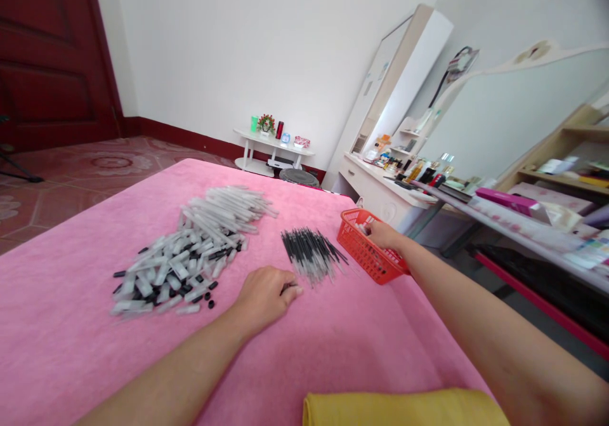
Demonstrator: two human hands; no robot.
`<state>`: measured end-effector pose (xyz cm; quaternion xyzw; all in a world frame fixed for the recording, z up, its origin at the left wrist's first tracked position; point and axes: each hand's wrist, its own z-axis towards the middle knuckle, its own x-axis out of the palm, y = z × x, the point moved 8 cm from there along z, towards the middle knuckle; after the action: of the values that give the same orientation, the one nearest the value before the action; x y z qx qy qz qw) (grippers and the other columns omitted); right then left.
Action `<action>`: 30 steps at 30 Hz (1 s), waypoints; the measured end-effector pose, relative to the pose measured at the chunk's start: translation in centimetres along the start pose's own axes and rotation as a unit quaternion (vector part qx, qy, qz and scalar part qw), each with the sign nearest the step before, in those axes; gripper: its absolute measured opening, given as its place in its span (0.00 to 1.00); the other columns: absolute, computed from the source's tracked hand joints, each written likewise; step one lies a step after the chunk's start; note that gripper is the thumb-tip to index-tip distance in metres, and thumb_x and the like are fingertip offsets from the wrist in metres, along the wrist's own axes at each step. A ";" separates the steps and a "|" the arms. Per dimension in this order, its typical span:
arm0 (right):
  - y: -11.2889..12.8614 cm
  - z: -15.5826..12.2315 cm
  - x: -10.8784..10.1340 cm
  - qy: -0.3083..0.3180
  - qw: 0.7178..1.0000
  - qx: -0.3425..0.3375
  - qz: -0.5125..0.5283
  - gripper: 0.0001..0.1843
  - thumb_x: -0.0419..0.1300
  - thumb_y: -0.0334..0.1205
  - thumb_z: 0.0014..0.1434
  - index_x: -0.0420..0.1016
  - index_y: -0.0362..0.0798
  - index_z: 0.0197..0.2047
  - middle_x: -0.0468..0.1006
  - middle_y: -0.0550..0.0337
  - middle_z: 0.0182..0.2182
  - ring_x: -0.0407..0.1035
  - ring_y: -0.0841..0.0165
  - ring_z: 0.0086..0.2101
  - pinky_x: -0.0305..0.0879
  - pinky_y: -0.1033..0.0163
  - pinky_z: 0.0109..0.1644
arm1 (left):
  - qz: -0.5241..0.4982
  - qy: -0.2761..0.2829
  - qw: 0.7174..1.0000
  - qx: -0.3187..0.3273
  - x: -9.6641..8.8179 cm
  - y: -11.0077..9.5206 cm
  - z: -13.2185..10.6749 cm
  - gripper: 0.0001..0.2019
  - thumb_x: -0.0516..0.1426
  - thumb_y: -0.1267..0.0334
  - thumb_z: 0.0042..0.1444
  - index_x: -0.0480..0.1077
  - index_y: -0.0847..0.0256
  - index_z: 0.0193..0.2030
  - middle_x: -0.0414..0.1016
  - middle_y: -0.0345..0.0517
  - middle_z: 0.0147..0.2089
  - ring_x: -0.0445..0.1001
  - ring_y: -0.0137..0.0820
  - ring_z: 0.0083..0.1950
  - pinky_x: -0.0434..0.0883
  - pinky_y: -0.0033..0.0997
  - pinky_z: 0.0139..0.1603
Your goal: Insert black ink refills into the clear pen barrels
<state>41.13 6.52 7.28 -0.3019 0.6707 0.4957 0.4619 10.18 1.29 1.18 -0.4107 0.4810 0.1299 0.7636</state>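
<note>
My left hand [269, 294] rests on the pink cloth with its fingers curled in and the thumb against them; whatever it may hold is hidden. Just beyond it lies a pile of thin pen refills [311, 251], black at one end and clear at the other. My right hand [382, 235] reaches into an orange-red plastic basket [366, 254], its fingertips hidden below the rim. Left of my left hand spreads a heap of clear pen caps and small black plugs [166, 277]. Behind that heap lie many clear pen barrels [228, 207].
A folded yellow cloth [404, 408] lies at the near edge of the pink-covered surface [118, 223]. On the right stand a dressing table [380, 181] crowded with bottles and a shelf [504, 210] with boxes. A low white table [252, 140] stands by the far wall.
</note>
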 end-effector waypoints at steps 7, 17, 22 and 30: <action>-1.2 -0.3 -2.9 -0.025 0.999 0.015 -0.024 0.04 0.58 0.32 0.46 0.70 0.41 0.22 0.73 0.58 0.14 0.68 0.71 0.17 0.63 0.71 0.22 | -0.001 0.008 1.000 0.002 0.2 -0.1 0.0 0.13 0.51 0.53 0.55 0.71 0.55 0.29 0.76 0.41 0.30 0.73 0.32 0.34 0.53 0.28 0.28; -1.5 -0.4 -4.3 -0.058 0.998 0.029 -0.009 0.04 0.58 0.32 0.46 0.71 0.40 0.25 0.73 0.57 0.14 0.66 0.72 0.15 0.58 0.72 0.19 | 0.005 0.000 1.000 0.006 0.2 0.1 -0.1 0.13 0.51 0.53 0.55 0.72 0.54 0.30 0.77 0.40 0.31 0.73 0.32 0.35 0.53 0.28 0.28; -2.6 0.3 -2.8 0.016 0.998 0.063 -0.008 0.03 0.59 0.31 0.42 0.70 0.40 0.20 0.66 0.62 0.09 0.60 0.73 0.11 0.54 0.71 0.15 | 0.009 -0.007 1.000 0.007 -0.1 0.0 -0.1 0.13 0.51 0.53 0.55 0.71 0.56 0.28 0.76 0.40 0.29 0.72 0.31 0.33 0.50 0.28 0.26; -2.0 -0.9 1.8 0.137 0.985 0.061 0.090 0.02 0.61 0.30 0.42 0.71 0.42 0.24 0.74 0.59 0.17 0.67 0.72 0.18 0.63 0.70 0.21 | 0.010 -0.012 1.000 0.012 -0.1 -0.1 -0.1 0.14 0.51 0.53 0.55 0.68 0.58 0.23 0.72 0.40 0.24 0.69 0.29 0.29 0.46 0.28 0.25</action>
<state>41.87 5.10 4.93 -0.2769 0.7810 0.4473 0.3367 10.05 1.18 1.31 -0.3951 0.4771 0.1372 0.7730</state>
